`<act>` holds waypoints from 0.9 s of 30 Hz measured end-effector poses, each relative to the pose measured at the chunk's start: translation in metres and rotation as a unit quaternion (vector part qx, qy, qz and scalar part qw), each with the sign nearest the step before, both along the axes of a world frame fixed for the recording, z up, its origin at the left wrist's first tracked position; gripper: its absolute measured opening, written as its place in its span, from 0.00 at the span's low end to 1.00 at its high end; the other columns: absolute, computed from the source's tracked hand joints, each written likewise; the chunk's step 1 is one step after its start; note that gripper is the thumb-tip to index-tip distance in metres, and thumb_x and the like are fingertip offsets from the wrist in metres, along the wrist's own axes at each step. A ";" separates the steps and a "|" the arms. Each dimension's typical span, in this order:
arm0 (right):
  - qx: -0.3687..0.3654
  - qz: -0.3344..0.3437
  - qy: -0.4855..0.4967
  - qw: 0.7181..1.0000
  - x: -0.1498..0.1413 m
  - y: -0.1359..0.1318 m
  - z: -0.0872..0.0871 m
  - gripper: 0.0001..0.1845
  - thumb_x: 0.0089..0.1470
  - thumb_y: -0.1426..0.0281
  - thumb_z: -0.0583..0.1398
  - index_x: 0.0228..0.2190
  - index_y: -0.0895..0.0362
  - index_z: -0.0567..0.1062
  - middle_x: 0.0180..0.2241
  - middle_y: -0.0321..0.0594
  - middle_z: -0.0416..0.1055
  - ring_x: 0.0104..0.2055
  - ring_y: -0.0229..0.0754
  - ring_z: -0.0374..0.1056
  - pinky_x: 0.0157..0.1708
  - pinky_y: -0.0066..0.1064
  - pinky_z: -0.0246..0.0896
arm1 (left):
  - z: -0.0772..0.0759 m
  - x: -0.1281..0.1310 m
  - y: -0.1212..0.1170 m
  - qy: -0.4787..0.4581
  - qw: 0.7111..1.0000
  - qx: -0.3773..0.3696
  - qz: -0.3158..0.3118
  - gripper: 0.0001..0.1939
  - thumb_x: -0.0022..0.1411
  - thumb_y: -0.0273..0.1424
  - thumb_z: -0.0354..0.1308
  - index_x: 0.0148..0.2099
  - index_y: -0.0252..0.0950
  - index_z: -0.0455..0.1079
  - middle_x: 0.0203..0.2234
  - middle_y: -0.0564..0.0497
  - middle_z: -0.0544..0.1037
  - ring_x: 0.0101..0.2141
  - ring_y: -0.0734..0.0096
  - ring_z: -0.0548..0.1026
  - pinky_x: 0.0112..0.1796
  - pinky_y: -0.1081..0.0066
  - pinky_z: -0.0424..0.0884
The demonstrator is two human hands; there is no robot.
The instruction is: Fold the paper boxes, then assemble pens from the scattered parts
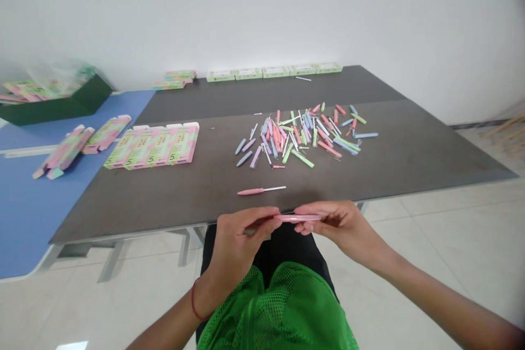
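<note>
Between my two hands a pink pen (297,218) lies level, just in front of the table's near edge. The fingers of my left hand (248,232) pinch its left end. On the right end, my right hand (332,221) closes with thumb and fingers. A pink pen barrel with a white refill sticking out (251,191) rests on the dark table a little beyond my hands. Farther back spreads a loose pile of pen parts (303,134) in pink, green, blue and purple, with white refills among them.
Several printed cartons (158,146) stand in a row at left, with more cartons (68,153) on the blue table (61,202). A dark green bin (61,106) holds packaging. Along the wall runs a row of green boxes (274,71) beside a small stack (174,80).
</note>
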State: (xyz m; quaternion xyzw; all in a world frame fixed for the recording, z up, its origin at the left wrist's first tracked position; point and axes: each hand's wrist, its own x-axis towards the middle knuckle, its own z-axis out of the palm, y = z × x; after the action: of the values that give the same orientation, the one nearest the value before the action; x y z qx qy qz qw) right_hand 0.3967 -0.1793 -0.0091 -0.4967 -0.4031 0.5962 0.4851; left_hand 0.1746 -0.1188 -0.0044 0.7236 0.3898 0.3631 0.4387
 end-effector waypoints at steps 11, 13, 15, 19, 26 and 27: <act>0.002 -0.046 0.023 0.999 0.006 0.003 -0.001 0.19 0.44 0.67 0.77 0.40 0.55 0.85 0.35 0.45 0.85 0.37 0.47 0.83 0.43 0.36 0.80 | -0.004 -0.003 0.004 -0.032 0.999 -0.037 0.020 0.07 0.63 0.30 0.69 0.44 0.40 0.83 0.38 0.53 0.86 0.37 0.70 0.85 0.42 0.77 0.80; 0.009 -0.054 0.027 0.998 0.007 0.003 -0.001 0.20 0.44 0.67 0.77 0.41 0.55 0.85 0.36 0.45 0.85 0.38 0.48 0.83 0.44 0.37 0.80 | -0.006 -0.002 0.004 -0.038 0.998 -0.045 0.016 0.07 0.63 0.30 0.69 0.44 0.39 0.82 0.38 0.53 0.86 0.37 0.70 0.85 0.43 0.76 0.80; 0.021 -0.071 0.023 0.997 0.005 0.004 -0.002 0.20 0.46 0.66 0.76 0.42 0.55 0.85 0.37 0.45 0.85 0.38 0.49 0.83 0.43 0.38 0.81 | -0.009 -0.001 0.004 -0.041 0.998 -0.051 0.015 0.07 0.63 0.30 0.69 0.44 0.39 0.82 0.37 0.53 0.86 0.37 0.70 0.85 0.43 0.76 0.81; 0.091 -0.161 -0.026 0.982 -0.006 0.012 -0.008 0.16 0.51 0.64 0.73 0.43 0.52 0.85 0.38 0.43 0.85 0.39 0.49 0.83 0.43 0.40 0.82 | -0.023 0.008 0.002 -0.053 0.996 -0.069 0.008 0.06 0.62 0.29 0.69 0.43 0.37 0.80 0.35 0.52 0.85 0.35 0.70 0.84 0.40 0.75 0.81; 0.292 -0.261 -0.248 0.886 -0.018 0.037 -0.015 0.20 0.56 0.70 0.69 0.51 0.51 0.82 0.43 0.41 0.84 0.41 0.48 0.82 0.45 0.40 0.81 | -0.036 0.045 0.020 -0.067 0.997 -0.011 0.022 0.05 0.63 0.27 0.66 0.43 0.36 0.79 0.35 0.50 0.86 0.36 0.68 0.85 0.42 0.71 0.82; 0.308 -0.270 -0.259 0.875 -0.016 0.042 -0.017 0.20 0.56 0.70 0.70 0.51 0.51 0.82 0.43 0.41 0.84 0.40 0.47 0.82 0.44 0.39 0.81 | -0.036 0.051 0.026 -0.063 0.998 0.007 0.029 0.05 0.63 0.26 0.66 0.42 0.37 0.79 0.35 0.51 0.86 0.36 0.67 0.85 0.42 0.70 0.82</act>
State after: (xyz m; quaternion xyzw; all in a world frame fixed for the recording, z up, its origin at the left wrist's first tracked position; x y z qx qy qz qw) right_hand 0.3805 -0.1374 -0.0256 -0.5480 -0.5278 0.1374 0.6342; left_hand 0.2260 -0.0932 -0.0403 0.6908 0.3796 0.4235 0.4464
